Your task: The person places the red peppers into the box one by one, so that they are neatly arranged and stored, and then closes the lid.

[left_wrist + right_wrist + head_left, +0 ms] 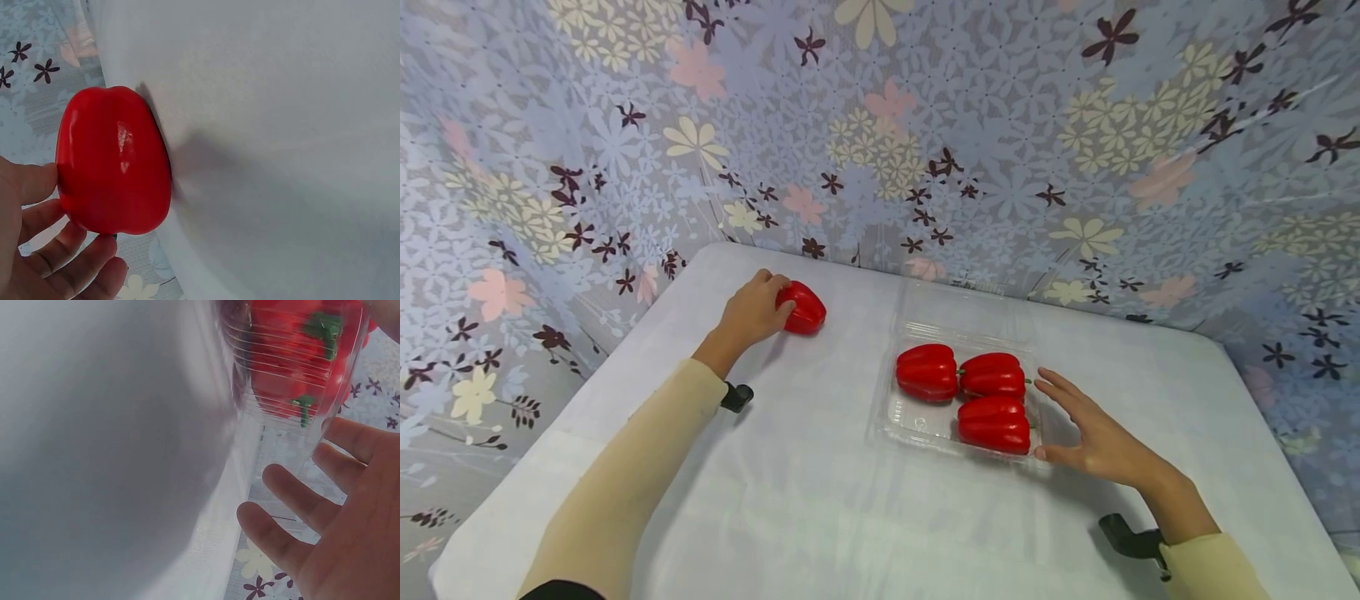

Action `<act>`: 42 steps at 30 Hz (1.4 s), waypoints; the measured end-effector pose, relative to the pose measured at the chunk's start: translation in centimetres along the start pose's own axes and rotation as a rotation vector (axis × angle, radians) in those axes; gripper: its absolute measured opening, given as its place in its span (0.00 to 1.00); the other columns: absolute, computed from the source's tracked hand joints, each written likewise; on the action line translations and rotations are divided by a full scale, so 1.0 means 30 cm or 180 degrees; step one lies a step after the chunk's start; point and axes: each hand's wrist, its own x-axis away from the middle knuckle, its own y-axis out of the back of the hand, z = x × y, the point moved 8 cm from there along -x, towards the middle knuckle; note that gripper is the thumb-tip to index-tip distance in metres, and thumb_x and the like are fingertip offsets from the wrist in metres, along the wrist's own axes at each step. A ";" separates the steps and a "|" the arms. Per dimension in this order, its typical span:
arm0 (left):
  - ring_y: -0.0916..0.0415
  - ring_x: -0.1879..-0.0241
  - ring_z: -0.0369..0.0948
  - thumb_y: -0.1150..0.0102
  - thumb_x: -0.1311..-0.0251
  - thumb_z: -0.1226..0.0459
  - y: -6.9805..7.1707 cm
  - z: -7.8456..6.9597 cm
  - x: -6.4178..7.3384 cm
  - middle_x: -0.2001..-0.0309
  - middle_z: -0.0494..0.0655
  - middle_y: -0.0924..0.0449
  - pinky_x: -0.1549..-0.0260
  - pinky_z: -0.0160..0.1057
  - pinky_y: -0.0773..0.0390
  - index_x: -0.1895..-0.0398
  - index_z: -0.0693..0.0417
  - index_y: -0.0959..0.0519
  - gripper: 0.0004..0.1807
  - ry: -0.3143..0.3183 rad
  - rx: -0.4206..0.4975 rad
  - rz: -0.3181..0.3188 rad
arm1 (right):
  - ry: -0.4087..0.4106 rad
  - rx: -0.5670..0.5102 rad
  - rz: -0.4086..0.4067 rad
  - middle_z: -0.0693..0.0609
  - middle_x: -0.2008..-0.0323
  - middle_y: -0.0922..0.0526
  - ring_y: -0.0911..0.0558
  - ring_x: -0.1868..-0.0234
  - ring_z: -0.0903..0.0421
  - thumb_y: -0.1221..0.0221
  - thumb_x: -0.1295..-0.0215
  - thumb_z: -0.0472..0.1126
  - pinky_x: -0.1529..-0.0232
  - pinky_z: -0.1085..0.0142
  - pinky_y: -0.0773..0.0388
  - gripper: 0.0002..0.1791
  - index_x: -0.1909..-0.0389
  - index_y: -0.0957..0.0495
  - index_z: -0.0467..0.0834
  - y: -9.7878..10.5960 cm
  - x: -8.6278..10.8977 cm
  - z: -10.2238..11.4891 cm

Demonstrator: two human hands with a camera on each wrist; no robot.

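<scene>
A red bell pepper [806,309] lies on the white tabletop at the left. My left hand [754,312] holds it by its left end, thumb and fingers at the skin in the left wrist view; the pepper [115,161] shows a shiny side there. Three more red bell peppers [927,372] sit in a clear plastic container [917,423] whose lid [958,307] lies folded back. At the container's right side is my right hand [1101,437], fingers spread and thumb apart. In the right wrist view, green stems [304,407] show through the ribbed container wall beside the fingers.
A white cloth covers the table [775,500]. Behind it hangs a floral curtain [880,125], close to the table's back edge. Dark wrist camera mounts [1127,537] stick out from both wrists.
</scene>
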 end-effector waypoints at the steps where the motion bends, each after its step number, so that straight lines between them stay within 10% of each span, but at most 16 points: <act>1: 0.27 0.43 0.56 0.41 0.34 0.59 -0.002 0.002 -0.002 0.40 0.60 0.30 0.47 0.55 0.17 0.34 0.58 0.32 0.27 0.0004 0.0030 0.0005 | -0.0011 0.0002 0.0003 0.37 0.23 0.48 0.45 0.26 0.31 0.29 0.48 0.52 0.41 0.22 0.42 0.53 0.25 0.44 0.39 -0.001 0.000 -0.003; 18: 0.29 0.40 0.55 0.42 0.35 0.64 -0.013 -0.011 -0.023 0.37 0.59 0.31 0.43 0.54 0.19 0.32 0.58 0.33 0.28 -0.0116 0.0154 0.0168 | 0.0070 -0.0085 -0.0016 0.37 0.23 0.49 0.45 0.26 0.30 0.29 0.46 0.50 0.40 0.22 0.43 0.52 0.25 0.45 0.38 -0.001 0.000 -0.016; 30: 0.33 0.35 0.57 0.37 0.42 0.72 -0.014 -0.071 0.003 0.34 0.58 0.30 0.44 0.56 0.20 0.33 0.52 0.28 0.31 -0.0806 -0.0061 0.0320 | 0.0078 -0.0063 -0.0012 0.37 0.23 0.48 0.45 0.26 0.30 0.29 0.48 0.51 0.40 0.22 0.43 0.52 0.26 0.43 0.37 0.000 -0.005 -0.009; 42: 0.33 0.33 0.56 0.42 0.37 0.65 -0.052 -0.088 0.032 0.30 0.53 0.34 0.41 0.58 0.22 0.33 0.53 0.32 0.28 -0.0879 0.0208 0.0632 | 0.0152 -0.0039 -0.0042 0.38 0.23 0.47 0.44 0.26 0.31 0.29 0.47 0.51 0.40 0.22 0.43 0.52 0.26 0.43 0.38 0.001 0.001 -0.009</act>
